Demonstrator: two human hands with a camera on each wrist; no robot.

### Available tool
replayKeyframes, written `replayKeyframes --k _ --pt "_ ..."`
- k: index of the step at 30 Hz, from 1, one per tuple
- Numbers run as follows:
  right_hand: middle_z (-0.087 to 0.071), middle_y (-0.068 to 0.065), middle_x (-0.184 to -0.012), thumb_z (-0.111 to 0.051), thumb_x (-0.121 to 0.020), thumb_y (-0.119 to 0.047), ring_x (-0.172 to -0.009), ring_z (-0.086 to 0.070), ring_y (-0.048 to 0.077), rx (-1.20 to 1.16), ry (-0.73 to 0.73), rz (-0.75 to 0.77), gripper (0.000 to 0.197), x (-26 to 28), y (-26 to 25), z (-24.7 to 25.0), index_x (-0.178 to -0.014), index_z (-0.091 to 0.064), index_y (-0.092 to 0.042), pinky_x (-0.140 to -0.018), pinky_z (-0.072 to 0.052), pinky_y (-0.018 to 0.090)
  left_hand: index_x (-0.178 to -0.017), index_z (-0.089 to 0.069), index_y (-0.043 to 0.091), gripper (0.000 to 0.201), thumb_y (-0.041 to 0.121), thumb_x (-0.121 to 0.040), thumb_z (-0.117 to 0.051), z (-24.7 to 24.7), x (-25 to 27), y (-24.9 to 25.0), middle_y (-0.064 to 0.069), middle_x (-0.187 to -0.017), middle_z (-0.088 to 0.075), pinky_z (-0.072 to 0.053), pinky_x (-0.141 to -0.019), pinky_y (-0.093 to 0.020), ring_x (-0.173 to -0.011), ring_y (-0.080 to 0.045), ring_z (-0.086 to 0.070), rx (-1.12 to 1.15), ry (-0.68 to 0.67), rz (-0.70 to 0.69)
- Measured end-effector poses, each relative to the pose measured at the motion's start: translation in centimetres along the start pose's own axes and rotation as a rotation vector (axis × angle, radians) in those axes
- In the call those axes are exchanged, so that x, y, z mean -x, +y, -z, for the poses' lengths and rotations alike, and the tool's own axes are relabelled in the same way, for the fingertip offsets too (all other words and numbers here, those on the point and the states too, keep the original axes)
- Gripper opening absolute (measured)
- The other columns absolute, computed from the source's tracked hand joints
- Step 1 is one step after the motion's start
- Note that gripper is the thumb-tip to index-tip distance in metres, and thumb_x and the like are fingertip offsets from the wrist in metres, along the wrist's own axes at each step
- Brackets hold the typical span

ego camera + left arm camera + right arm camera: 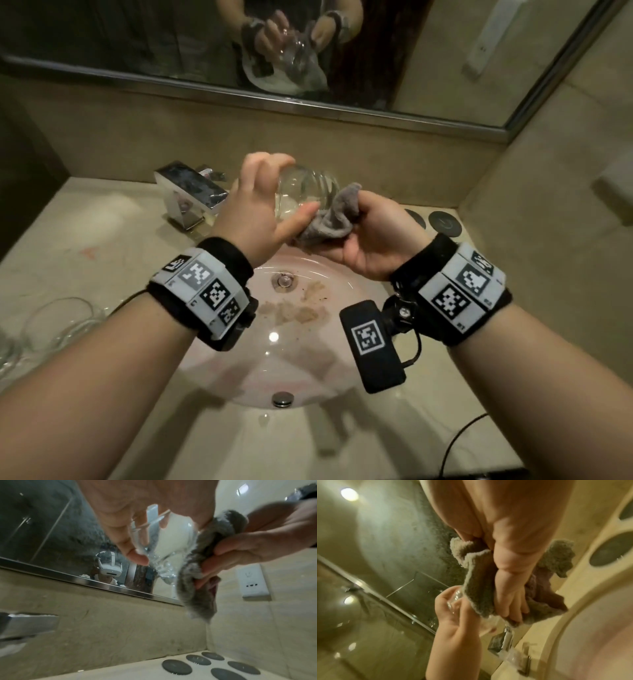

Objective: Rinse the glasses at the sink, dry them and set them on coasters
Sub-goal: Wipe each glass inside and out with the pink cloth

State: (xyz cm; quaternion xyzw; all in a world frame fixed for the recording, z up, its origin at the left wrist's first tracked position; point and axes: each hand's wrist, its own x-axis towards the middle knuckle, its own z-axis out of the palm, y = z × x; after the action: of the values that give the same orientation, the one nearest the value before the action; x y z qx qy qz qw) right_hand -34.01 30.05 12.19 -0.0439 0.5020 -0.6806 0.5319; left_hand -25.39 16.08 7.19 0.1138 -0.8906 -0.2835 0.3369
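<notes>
One glass (pixel 301 192) in curled left hand (pixel 253 209) fingers; one grey cloth (pixel 334 217) bunched in right hand (pixel 373 240) fingers.

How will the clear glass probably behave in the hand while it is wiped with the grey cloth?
The glass looks thin and smooth, so it is probably fragile and, if wet, slippery; the left hand grips it with curled fingers. Its rounded body would likely roll if laid sideways. The grey cloth, bunched in the right hand, looks soft and floppy.
</notes>
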Motion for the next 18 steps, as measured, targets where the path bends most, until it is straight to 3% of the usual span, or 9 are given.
replayKeyframes --k 2,4,6,7,8,10,12,15,18 --pt "-0.057 0.027 -0.117 -0.031 -0.101 -0.028 -0.097 -0.06 0.036 0.06 0.007 0.022 0.046 -0.1 -0.2 0.2 -0.125 -0.046 0.007 -0.065 -0.058 0.038 -0.121 -0.034 0.022 0.057 0.056 -0.078 -0.048 0.4 0.2 -0.7 -0.021 -0.121 -0.045 -0.044 -0.08 -0.039 -0.099 -0.036 -0.053 -0.127 -0.073 -0.069" --pt "-0.058 0.021 -0.098 -0.033 -0.101 -0.028 -0.082 -0.06 0.029 0.192 0.014 0.115 0.035 -0.2 -0.1 0.1 -0.105 -0.051 0.002 -0.062 -0.055 0.035 -0.123 -0.042 0.019 0.06 0.058 -0.077 -0.05 0.7 0.2 -1.0 -0.018 -0.121 -0.047 -0.045 -0.079 -0.042 -0.1 -0.037 -0.053 -0.222 -0.148 -0.066" --pt "-0.056 0.009 -0.078 -0.034 -0.102 -0.026 -0.069 -0.055 0.018 0.467 0.033 0.288 0.032 -0.4 0.5 -0.4 -0.084 -0.051 -0.005 -0.063 -0.045 0.031 -0.124 -0.048 0.015 0.065 0.058 -0.075 -0.052 0.8 0.5 -1.2 -0.014 -0.122 -0.048 -0.044 -0.08 -0.039 -0.1 -0.033 -0.053 -0.235 -0.2 -0.047" --pt "-0.06 0.007 -0.081 -0.034 -0.102 -0.026 -0.073 -0.057 0.014 0.667 0.03 0.36 0.034 -0.7 0.8 -0.7 -0.085 -0.054 -0.005 -0.069 -0.045 0.028 -0.124 -0.049 0.013 0.067 0.057 -0.073 -0.052 0.7 0.6 -1.2 -0.014 -0.121 -0.048 -0.043 -0.079 -0.036 -0.098 -0.032 -0.054 -0.209 -0.206 -0.05" --pt "-0.063 0.011 -0.1 -0.033 -0.102 -0.031 -0.093 -0.06 0.013 0.897 0.014 0.401 0.038 -1.0 1.1 -0.8 -0.099 -0.058 -0.002 -0.084 -0.046 0.029 -0.124 -0.048 0.011 0.068 0.054 -0.072 -0.054 0.7 0.7 -1.0 -0.015 -0.119 -0.049 -0.04 -0.078 -0.033 -0.096 -0.032 -0.054 -0.176 -0.205 -0.05" --pt "-0.035 0.01 -0.15 -0.032 -0.095 -0.047 -0.14 -0.029 0.016 1.237 0.002 0.422 0.06 -2.0 1.4 -0.9 -0.144 -0.036 -0.012 -0.115 -0.024 0.038 -0.125 -0.046 0.006 0.065 0.041 -0.073 -0.065 0.8 1.0 -0.7 -0.015 -0.111 -0.05 -0.035 -0.075 -0.03 -0.093 -0.031 -0.053 -0.125 -0.204 -0.01" --pt "-0.027 0.002 -0.154 -0.032 -0.092 -0.051 -0.143 -0.021 0.015 1.233 -0.032 0.468 0.064 -2.2 1.3 -1.2 -0.148 -0.028 -0.021 -0.118 -0.018 0.041 -0.128 -0.045 0.006 0.062 0.038 -0.078 -0.065 1.0 1.4 -0.5 -0.008 -0.102 -0.051 -0.035 -0.071 -0.024 -0.081 -0.018 -0.049 -0.108 -0.229 0.045" --pt "-0.059 -0.007 -0.114 -0.033 -0.096 -0.048 -0.112 -0.053 0.007 1.126 -0.035 0.481 0.032 -2.6 0.5 -1.3 -0.113 -0.055 -0.032 -0.107 -0.037 0.035 -0.118 -0.055 0.009 0.052 0.048 -0.083 -0.055 1.3 1.6 -0.2 -0.001 -0.09 -0.057 -0.035 -0.062 -0.01 -0.067 -0.003 -0.045 -0.079 -0.274 -0.003" --pt "-0.062 -0.008 -0.119 -0.033 -0.094 -0.059 -0.115 -0.055 0.008 1.12 -0.001 0.342 0.039 -3.3 0.0 -0.9 -0.11 -0.059 -0.034 -0.11 -0.035 0.038 -0.117 -0.057 0.013 0.061 0.059 -0.079 -0.048 1.3 1.5 -0.3 -0.001 -0.105 -0.065 -0.048 -0.08 -0.023 -0.088 -0.009 -0.058 0.024 -0.295 -0.044"
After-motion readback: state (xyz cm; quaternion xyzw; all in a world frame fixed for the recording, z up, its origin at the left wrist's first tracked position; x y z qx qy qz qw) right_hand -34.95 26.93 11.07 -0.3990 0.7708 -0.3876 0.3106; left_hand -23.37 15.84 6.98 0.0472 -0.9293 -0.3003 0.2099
